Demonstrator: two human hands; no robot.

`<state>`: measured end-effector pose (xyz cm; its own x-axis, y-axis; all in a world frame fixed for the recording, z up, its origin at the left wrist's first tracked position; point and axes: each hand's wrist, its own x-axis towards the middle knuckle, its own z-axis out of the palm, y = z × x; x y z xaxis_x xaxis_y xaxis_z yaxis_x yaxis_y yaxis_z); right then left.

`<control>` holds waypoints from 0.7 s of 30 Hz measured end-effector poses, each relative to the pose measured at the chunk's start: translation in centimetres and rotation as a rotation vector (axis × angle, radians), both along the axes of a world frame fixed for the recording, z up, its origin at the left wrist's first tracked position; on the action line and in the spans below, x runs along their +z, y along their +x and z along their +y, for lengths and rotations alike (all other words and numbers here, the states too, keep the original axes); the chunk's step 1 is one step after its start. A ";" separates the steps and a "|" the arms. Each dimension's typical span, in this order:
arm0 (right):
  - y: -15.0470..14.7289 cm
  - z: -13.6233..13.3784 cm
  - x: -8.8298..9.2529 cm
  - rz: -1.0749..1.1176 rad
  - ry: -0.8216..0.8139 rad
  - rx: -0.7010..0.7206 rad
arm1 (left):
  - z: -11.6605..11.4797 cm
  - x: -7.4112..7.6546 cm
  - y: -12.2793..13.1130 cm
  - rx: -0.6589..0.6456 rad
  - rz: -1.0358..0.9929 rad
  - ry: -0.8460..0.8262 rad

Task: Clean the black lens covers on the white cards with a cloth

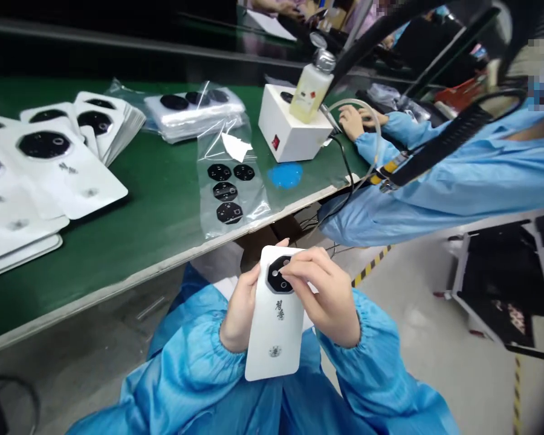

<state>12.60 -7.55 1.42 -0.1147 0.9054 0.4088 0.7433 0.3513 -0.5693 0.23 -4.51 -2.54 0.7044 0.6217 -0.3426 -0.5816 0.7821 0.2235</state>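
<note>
My left hand (pixel 241 308) is closed around the left edge of a white phone back cover (pixel 272 335), which I hold upright above my lap. Dark lettering and a small round emblem mark its face. Near its top sits a black octagonal camera lens plate (pixel 277 283) with round openings. Over that plate, my right hand (pixel 330 290) has thumb and index finger pinched together, their tips at its right part. Whatever lies between those fingertips, if anything, is too small to make out.
Stacked white back covers (pixel 95 187) lie on the green bench (pixel 163 199). A clear bag (pixel 256 205) carries several black lens plates. Behind stand a white box (pixel 294 130), a liquid bottle (pixel 310 90) and wrapped covers (pixel 194 115). A co-worker's blue sleeve (pixel 403 130) is at right.
</note>
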 end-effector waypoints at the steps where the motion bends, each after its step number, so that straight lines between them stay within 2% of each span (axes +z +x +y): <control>1: -0.3 0.4 -0.1 -0.031 -0.006 0.008 | 0.1 -0.2 -0.2 0.001 -0.014 -0.010; 10: -1.3 1.7 -0.3 -0.098 -0.050 0.012 | 0.7 -0.8 -0.6 0.064 -0.070 -0.014; 21: -1.2 0.9 -0.9 -0.163 -0.025 -0.094 | 0.1 -0.2 -0.2 0.009 -0.073 -0.062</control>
<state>11.36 -6.68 0.53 -0.0922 0.9250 0.3687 0.8551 0.2633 -0.4467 0.05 -4.43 -2.71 0.7234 0.6071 -0.3289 -0.6015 0.7880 0.1316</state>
